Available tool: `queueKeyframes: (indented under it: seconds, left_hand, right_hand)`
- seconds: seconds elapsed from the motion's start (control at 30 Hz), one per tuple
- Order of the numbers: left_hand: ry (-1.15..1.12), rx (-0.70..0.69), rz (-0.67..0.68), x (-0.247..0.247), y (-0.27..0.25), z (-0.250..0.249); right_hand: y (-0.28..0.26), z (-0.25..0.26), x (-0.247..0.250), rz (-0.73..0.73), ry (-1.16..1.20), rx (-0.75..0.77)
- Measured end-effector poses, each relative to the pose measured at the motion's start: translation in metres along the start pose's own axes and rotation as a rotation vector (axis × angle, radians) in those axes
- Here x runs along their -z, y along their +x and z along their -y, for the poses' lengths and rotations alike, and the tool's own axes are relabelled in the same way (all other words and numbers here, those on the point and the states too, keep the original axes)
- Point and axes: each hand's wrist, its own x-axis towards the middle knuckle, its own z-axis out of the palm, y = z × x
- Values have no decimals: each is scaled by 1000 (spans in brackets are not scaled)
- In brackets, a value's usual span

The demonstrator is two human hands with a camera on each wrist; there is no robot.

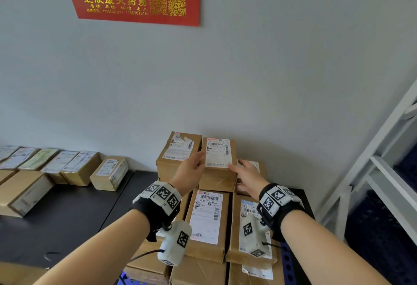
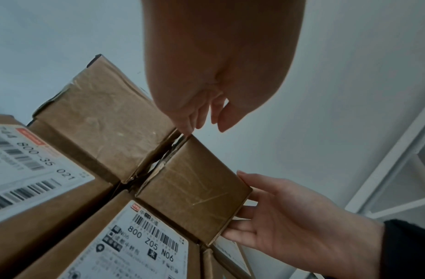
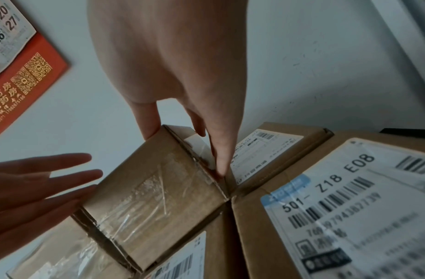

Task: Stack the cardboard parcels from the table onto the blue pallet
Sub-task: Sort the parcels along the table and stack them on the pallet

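Observation:
A small cardboard parcel [image 1: 216,178] [image 2: 195,190] [image 3: 154,192] with a white label on top sits on the upper layer of the stack, next to a taller parcel [image 1: 178,151] [image 2: 101,113]. My left hand [image 1: 194,165] [image 2: 190,124] touches its left top edge with straight fingers, which spread out in the right wrist view [image 3: 39,181]. My right hand [image 1: 241,169] [image 3: 182,132] lies against its right side, thumb at the top corner, fingers straight [image 2: 266,213]. Under it lie the parcels marked 800 Z05 N06 [image 1: 207,217] and 501 Z18 [image 1: 250,228]. The blue pallet [image 1: 287,260] shows at the stack's lower right.
Several more labelled parcels [image 1: 110,172] stand in rows on the black table [image 1: 67,217] to the left. A white metal rack [image 1: 383,160] stands close on the right. The stack is against the grey wall, which bears a red poster [image 1: 135,0].

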Motion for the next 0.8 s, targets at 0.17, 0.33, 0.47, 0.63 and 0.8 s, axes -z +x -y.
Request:
queueKeyframes:
  seconds: [0.17, 0.33, 0.47, 0.63, 0.8]
  left_hand:
    - [181, -27, -62, 10, 2, 4]
    - [480, -28, 19, 15, 7, 18]
    - [512, -42, 34, 14, 9, 22]
    - [537, -39, 86, 16, 9, 25]
    - [410, -35, 87, 27, -3, 14]
  right_hand:
    - [3, -1, -4, -27, 34, -20]
    - [0, 3, -8, -57, -27, -25]
    - [-4, 8, -11, -39, -38, 7]
    - [-4, 8, -13, -59, -93, 14]
    - [-17, 19, -11, -81, -220, 80]
